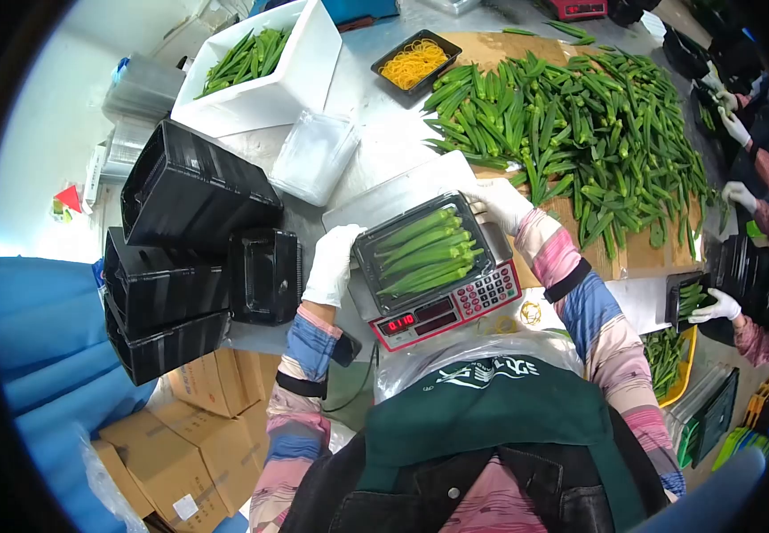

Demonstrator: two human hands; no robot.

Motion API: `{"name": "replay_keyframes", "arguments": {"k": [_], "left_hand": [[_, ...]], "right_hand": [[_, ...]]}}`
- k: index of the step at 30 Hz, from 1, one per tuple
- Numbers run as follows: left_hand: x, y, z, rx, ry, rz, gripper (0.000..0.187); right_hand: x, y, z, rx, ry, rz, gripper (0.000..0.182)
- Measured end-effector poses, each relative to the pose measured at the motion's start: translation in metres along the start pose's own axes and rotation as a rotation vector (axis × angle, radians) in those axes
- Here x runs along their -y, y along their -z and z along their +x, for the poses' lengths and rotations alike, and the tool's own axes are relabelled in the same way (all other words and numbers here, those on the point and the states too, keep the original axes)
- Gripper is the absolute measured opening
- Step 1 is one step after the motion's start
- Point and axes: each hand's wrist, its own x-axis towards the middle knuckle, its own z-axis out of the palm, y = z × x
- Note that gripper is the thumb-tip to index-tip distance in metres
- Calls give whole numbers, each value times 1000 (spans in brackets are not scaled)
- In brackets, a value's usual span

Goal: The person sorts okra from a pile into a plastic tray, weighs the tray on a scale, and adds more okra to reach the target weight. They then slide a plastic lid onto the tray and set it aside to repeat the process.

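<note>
Black tray [423, 251] of okra pods [426, 248] seated on the scale [452, 311], display lit red. Left hand [332, 264], white-gloved, laid flat vs. tray's left rim, fingers together, not pinching. Right hand [500, 204], also gloved, at tray's far right corner, fingers curled on the rim; full closure cannot be told.

Handling, as judged: thin plastic tray, light, prob. flexes if lifted by one edge; pods firm but bruisable, lying loose lengthwise (nothing retains them), so liable to slide on tilt. Best hold: both short ends, kept level, palms under rim.

Relative to the scale:
- loose okra heap [580, 133] on brown board, beyond and to the right
- dish of rubber bands [414, 62], beyond
- empty black tray stacks [189, 240], left
- white crate [260, 80] w/ more okra, far left
- co-workers' gloved hands [722, 306], right edge of bench [366, 98].
</note>
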Motion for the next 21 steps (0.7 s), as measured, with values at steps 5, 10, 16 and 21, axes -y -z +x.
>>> {"name": "replay_keyframes", "arguments": {"k": [5, 10, 16, 21], "left_hand": [[-28, -4, -15, -149, -251, 298, 30], [-64, 5, -29, -97, -207, 174, 31], [-80, 13, -16, -29, -108, 167, 35], [-84, -10, 3, 367, -166, 443, 39]], "right_hand": [[-6, 28, -16, -348, 284, 41, 28], [-63, 82, -112, -455, 434, -128, 19], [-156, 73, -190, -552, 124, -1073, 20], [-219, 79, -165, -560, 250, -1222, 18]]}}
